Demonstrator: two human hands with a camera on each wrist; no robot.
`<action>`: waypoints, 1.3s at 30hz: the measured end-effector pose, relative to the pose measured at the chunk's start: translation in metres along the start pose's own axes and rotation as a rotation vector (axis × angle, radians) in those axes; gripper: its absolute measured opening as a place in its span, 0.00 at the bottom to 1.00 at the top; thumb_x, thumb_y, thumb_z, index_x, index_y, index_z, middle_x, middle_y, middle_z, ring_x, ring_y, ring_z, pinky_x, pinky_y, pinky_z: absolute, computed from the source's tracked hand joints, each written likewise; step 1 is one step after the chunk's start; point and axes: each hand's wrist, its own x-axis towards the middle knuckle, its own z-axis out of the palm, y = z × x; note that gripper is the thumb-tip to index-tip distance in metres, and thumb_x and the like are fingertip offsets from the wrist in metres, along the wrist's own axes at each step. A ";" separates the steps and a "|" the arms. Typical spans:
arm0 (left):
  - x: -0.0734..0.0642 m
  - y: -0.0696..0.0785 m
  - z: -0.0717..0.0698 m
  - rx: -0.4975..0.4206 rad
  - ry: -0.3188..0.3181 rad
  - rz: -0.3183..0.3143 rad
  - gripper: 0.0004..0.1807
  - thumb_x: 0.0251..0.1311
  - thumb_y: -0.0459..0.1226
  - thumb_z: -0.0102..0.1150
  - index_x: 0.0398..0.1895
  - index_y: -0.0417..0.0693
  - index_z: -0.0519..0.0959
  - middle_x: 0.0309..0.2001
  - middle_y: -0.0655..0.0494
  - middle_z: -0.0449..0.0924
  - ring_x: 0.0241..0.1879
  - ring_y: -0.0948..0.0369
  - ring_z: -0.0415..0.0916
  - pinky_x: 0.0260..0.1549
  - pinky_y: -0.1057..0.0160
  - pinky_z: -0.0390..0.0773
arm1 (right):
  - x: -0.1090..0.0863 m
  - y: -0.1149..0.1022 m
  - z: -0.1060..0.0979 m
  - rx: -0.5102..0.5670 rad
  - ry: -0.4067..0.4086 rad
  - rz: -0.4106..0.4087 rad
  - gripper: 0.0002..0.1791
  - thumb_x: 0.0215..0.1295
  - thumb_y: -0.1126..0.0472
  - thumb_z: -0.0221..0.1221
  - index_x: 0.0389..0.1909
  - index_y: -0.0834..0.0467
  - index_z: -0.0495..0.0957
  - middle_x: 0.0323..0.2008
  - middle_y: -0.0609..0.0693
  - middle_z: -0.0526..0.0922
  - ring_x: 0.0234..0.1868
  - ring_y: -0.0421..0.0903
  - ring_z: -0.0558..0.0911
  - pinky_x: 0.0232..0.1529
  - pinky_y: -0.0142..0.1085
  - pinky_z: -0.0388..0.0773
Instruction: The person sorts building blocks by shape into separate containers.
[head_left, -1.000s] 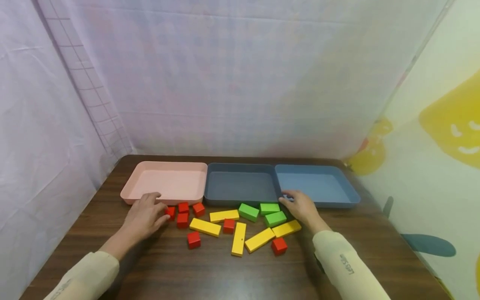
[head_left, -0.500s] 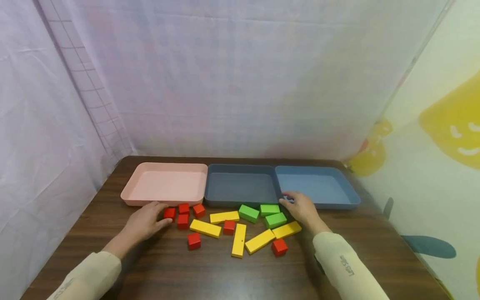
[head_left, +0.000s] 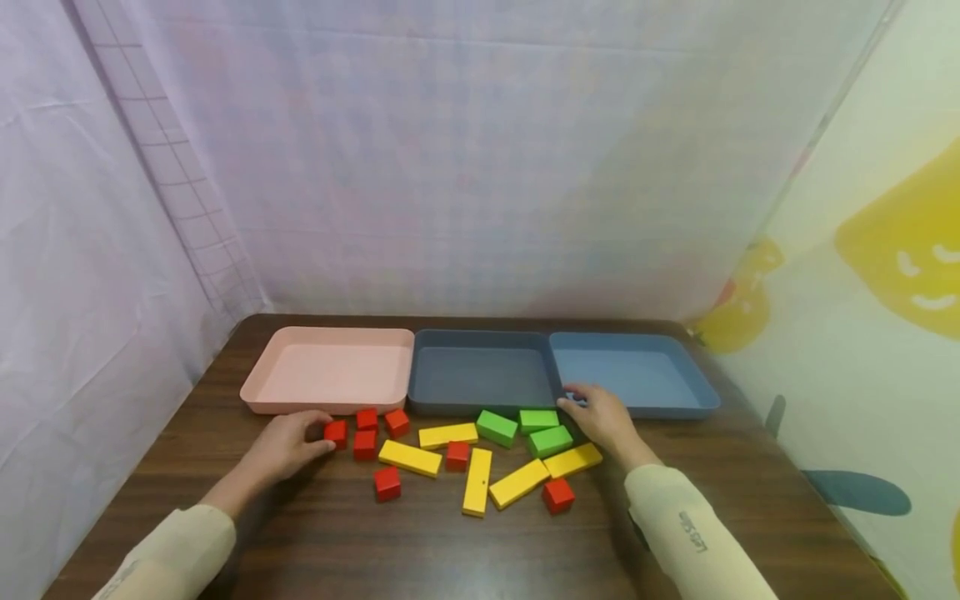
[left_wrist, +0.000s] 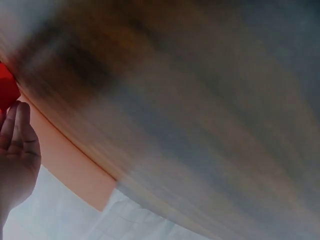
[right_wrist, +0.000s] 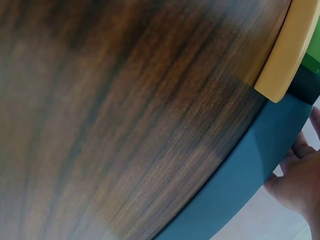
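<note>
My left hand (head_left: 279,450) is in front of the pink tray (head_left: 326,407), its thumb and forefinger on either side of a red cube (head_left: 337,434), pinching it at table level. In the left wrist view, fingertips (left_wrist: 22,111) meet a red cube (left_wrist: 7,87) at the edge. My right hand (head_left: 606,418) lies loosely curved over the front left corner of the light blue tray (head_left: 652,412), with nothing visible in its fingers. Beside its fingertips are several green blocks (head_left: 550,442). More red cubes (head_left: 365,445) lie right of the left hand.
A dark blue tray (head_left: 483,409) stands between the pink and light blue ones, along the table's back. Several yellow blocks (head_left: 520,483) and two nearer red cubes (head_left: 558,495) are scattered in front. Brown wooden table (head_left: 420,558) extends toward me; a white curtain (head_left: 465,167) hangs behind.
My left hand has drawn back from the pink tray's front rim toward me. The red cube at its fingers has shifted slightly left and nearer. The right hand has stayed still.
</note>
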 end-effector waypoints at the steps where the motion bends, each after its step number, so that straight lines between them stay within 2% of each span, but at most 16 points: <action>1: 0.000 0.000 -0.001 -0.003 0.000 -0.006 0.17 0.54 0.36 0.71 0.45 0.36 0.82 0.42 0.45 0.84 0.42 0.48 0.81 0.45 0.45 0.78 | 0.000 0.000 0.000 0.003 0.003 -0.002 0.23 0.73 0.54 0.57 0.61 0.64 0.76 0.52 0.66 0.80 0.53 0.63 0.79 0.53 0.59 0.74; 6: 0.001 0.005 -0.010 -0.064 0.005 -0.004 0.17 0.55 0.37 0.71 0.45 0.36 0.82 0.38 0.49 0.85 0.37 0.54 0.81 0.39 0.50 0.80 | 0.000 0.000 0.000 0.008 -0.005 0.006 0.23 0.73 0.54 0.57 0.62 0.64 0.76 0.52 0.66 0.80 0.52 0.63 0.79 0.52 0.59 0.74; 9: 0.009 0.011 -0.021 -0.104 0.050 0.027 0.16 0.55 0.36 0.71 0.44 0.36 0.82 0.36 0.51 0.85 0.35 0.55 0.81 0.37 0.52 0.81 | 0.000 0.001 0.000 0.003 -0.005 0.018 0.24 0.73 0.52 0.56 0.62 0.63 0.76 0.53 0.65 0.80 0.53 0.63 0.79 0.53 0.59 0.74; 12: 0.022 0.016 -0.035 -0.101 0.106 0.042 0.15 0.55 0.37 0.71 0.43 0.36 0.82 0.35 0.48 0.84 0.34 0.55 0.80 0.34 0.55 0.79 | 0.000 0.002 -0.001 -0.001 -0.001 0.018 0.24 0.73 0.52 0.56 0.62 0.63 0.76 0.52 0.65 0.80 0.53 0.63 0.79 0.53 0.59 0.74; 14: 0.033 0.018 -0.042 -0.088 0.121 0.018 0.16 0.56 0.39 0.70 0.43 0.36 0.82 0.35 0.48 0.84 0.34 0.55 0.79 0.32 0.58 0.77 | 0.000 0.002 -0.002 0.001 -0.003 0.023 0.24 0.73 0.53 0.56 0.62 0.63 0.75 0.52 0.65 0.80 0.53 0.63 0.79 0.52 0.59 0.74; 17: 0.048 0.014 -0.049 -0.079 0.112 -0.039 0.18 0.57 0.41 0.69 0.45 0.36 0.82 0.36 0.47 0.83 0.34 0.54 0.77 0.31 0.59 0.76 | -0.001 0.003 -0.002 0.013 -0.001 0.022 0.24 0.73 0.53 0.57 0.62 0.63 0.76 0.52 0.66 0.81 0.52 0.63 0.79 0.52 0.59 0.75; 20: 0.062 0.008 -0.048 -0.086 0.094 -0.099 0.19 0.58 0.42 0.68 0.46 0.36 0.82 0.38 0.46 0.82 0.35 0.54 0.76 0.33 0.59 0.76 | -0.002 0.003 0.000 0.024 0.005 0.030 0.24 0.73 0.53 0.57 0.62 0.63 0.76 0.51 0.65 0.81 0.51 0.63 0.80 0.51 0.59 0.75; 24: 0.073 0.002 -0.043 -0.094 0.078 -0.173 0.18 0.58 0.41 0.67 0.46 0.36 0.81 0.38 0.46 0.82 0.35 0.53 0.75 0.35 0.57 0.76 | -0.001 0.001 0.001 0.038 0.010 0.039 0.24 0.73 0.53 0.57 0.63 0.62 0.75 0.51 0.65 0.82 0.52 0.62 0.79 0.52 0.58 0.75; 30: 0.083 -0.007 -0.031 -0.076 0.033 -0.237 0.20 0.59 0.39 0.64 0.48 0.31 0.78 0.41 0.39 0.81 0.38 0.48 0.76 0.42 0.49 0.78 | -0.003 -0.004 0.002 0.044 0.005 0.057 0.24 0.73 0.53 0.57 0.63 0.61 0.75 0.52 0.64 0.81 0.53 0.62 0.79 0.54 0.59 0.74; 34: 0.088 -0.010 -0.024 -0.053 -0.002 -0.297 0.22 0.59 0.38 0.63 0.51 0.30 0.77 0.44 0.38 0.81 0.40 0.47 0.75 0.45 0.46 0.77 | -0.004 -0.006 0.002 0.034 0.006 0.056 0.24 0.72 0.53 0.58 0.63 0.61 0.75 0.52 0.64 0.81 0.53 0.62 0.79 0.54 0.59 0.74; 39: 0.095 -0.012 -0.016 -0.037 0.000 -0.329 0.22 0.59 0.39 0.64 0.51 0.30 0.78 0.43 0.38 0.81 0.40 0.46 0.75 0.46 0.46 0.76 | -0.005 -0.005 0.002 0.025 0.012 0.057 0.24 0.72 0.53 0.58 0.63 0.61 0.76 0.52 0.64 0.82 0.53 0.62 0.80 0.54 0.59 0.74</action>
